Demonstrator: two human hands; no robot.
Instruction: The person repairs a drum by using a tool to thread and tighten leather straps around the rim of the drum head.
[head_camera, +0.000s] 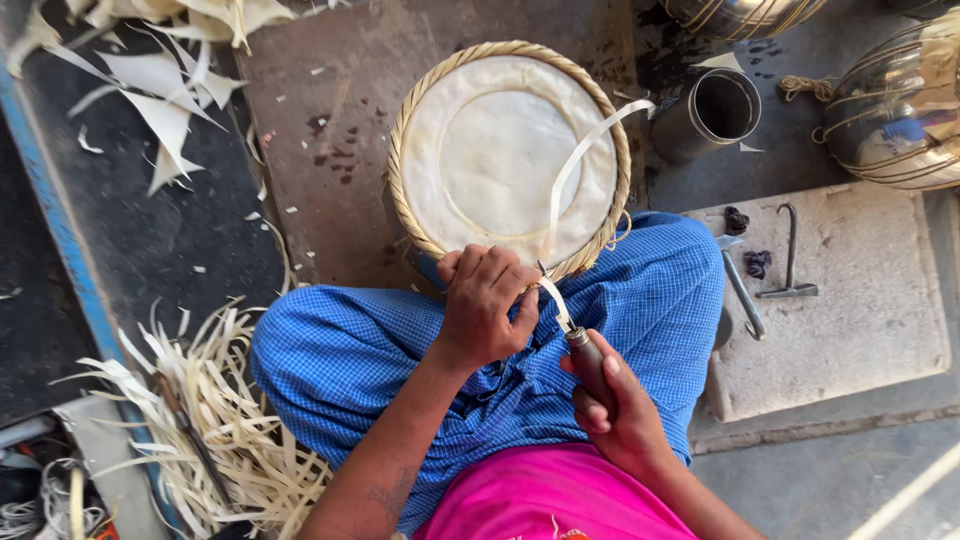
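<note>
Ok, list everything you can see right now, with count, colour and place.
Round woven piece: one, cream face with tan plaited rim, on the lap.
Cane strip: one, pale, arcing from the rim to the left hand.
Wooden-handled tool: one, brown, in the right hand.
Metal cup: one, grey, right of the woven piece.
Stone slab: one, beige, at right.
Metal hooks: two, dark, on the slab.
Cane shavings: a pile, pale yellow, lower left.
Wrapped pots: at least two, shiny metal, upper right.
Left hand: gripping the rim.
Right hand: holding the tool.
</note>
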